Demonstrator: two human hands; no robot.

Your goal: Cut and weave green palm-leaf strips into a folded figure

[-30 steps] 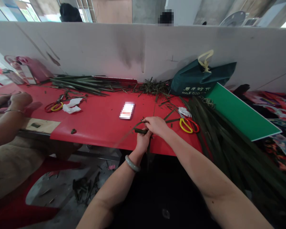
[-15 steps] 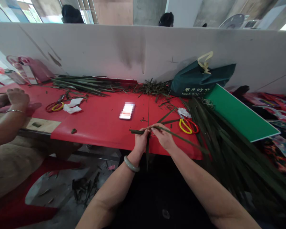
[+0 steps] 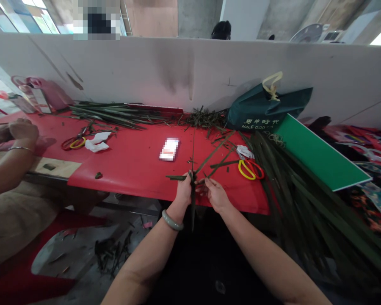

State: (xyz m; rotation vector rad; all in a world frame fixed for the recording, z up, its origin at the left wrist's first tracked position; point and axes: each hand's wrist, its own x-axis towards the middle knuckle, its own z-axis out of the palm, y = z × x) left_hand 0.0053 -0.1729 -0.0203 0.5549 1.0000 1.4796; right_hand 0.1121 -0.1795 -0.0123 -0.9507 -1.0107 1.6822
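Observation:
My left hand (image 3: 184,188) pinches a small bundle of green leaf strips (image 3: 193,203) where they cross. Strip ends stick out to the left, up, down and to the upper right. My right hand (image 3: 216,194) is just to the right, with thumb and fingers closed on one thin leaf strip near the crossing. The finest detail at the fingertips is too small to make out. Scissors with yellow and red handles (image 3: 247,169) lie right of my hands, beside a crumpled white tissue (image 3: 244,151).
Long leaves (image 3: 282,182) lie along the right edge by a green board (image 3: 327,154) and a dark green bag (image 3: 260,106). A phone (image 3: 169,149) rests on the red table (image 3: 136,169). A co-worker's hands (image 3: 23,130) are at the left, near other scissors (image 3: 73,142).
The long strip that stretched rightward over my right forearm is no longer there; strips now point to the upper right. My right hand has dropped slightly and sits a little apart from my left.

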